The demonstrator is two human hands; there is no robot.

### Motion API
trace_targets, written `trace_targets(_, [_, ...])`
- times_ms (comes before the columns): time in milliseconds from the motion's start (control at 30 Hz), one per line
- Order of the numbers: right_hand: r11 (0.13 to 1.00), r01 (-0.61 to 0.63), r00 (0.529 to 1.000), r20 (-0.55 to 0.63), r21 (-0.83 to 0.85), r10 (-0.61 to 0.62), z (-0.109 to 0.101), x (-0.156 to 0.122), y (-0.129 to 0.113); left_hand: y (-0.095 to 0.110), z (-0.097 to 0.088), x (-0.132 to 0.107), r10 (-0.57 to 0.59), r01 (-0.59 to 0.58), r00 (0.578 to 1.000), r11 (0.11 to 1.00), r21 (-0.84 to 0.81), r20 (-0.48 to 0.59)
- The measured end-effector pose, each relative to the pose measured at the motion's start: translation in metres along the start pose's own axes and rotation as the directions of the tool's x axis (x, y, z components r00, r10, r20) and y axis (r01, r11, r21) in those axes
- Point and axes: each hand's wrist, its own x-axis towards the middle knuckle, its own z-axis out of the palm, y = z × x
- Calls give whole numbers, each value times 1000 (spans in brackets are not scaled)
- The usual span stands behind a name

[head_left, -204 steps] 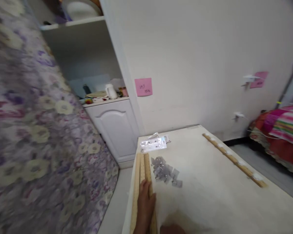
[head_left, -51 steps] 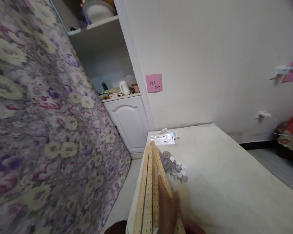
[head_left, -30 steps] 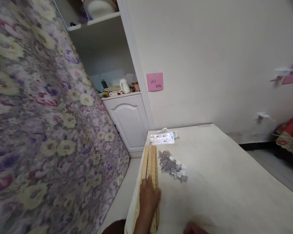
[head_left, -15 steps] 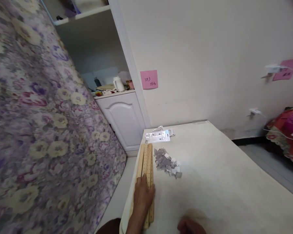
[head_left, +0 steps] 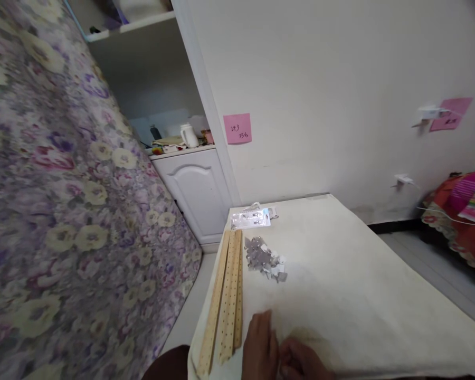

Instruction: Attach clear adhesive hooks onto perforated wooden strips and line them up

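Observation:
Three long wooden strips (head_left: 226, 295) with rows of small holes lie side by side along the left edge of the white table (head_left: 360, 285). My left hand (head_left: 259, 345) rests on the tabletop just right of the strips' near end, fingers stretched forward and flat, holding nothing. My right hand (head_left: 301, 363) is beside it at the bottom edge of the view, with its fingers curled against the left hand; what they hold, if anything, is hidden. A heap of small grey and white metal pieces (head_left: 263, 258) lies beyond the hands, right of the strips.
A clear blister pack (head_left: 251, 218) lies at the table's far left corner. A floral mattress (head_left: 63, 211) leans on the left. Behind stand a white cupboard (head_left: 196, 187) and a wall with pink notes (head_left: 237, 128). Colourful bedding (head_left: 465, 211) is at the right.
My left hand has come off the wooden strips and moved right onto the bare tabletop, beside my right hand. The strips now lie together and still.

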Motion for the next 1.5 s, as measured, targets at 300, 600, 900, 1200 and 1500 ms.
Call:
trace_targets(300, [986, 86, 969, -217, -142, -116, -59, -9, -37, 4, 10, -1, 20, -21, 999, 1000, -11, -43])
trace_targets(600, [968, 100, 947, -277, -229, -163, -70, -9, -31, 8, 10, -1, 29, -29, 999, 1000, 1, -41])
trace_targets(900, [972, 103, 950, -268, -209, -158, -72, -12, -33, 8, 11, 0, 30, -29, 1000, 999, 20, -11])
trace_targets(1200, [964, 135, 947, -257, -229, -194, -72, -13, -29, 8, 12, 1, 53, -51, 998, 997, 57, -28])
trace_targets(1500, [973, 134, 950, -253, -190, -181, -72, -11, -32, 9, 12, 2, 49, -48, 998, 997, 57, -24])
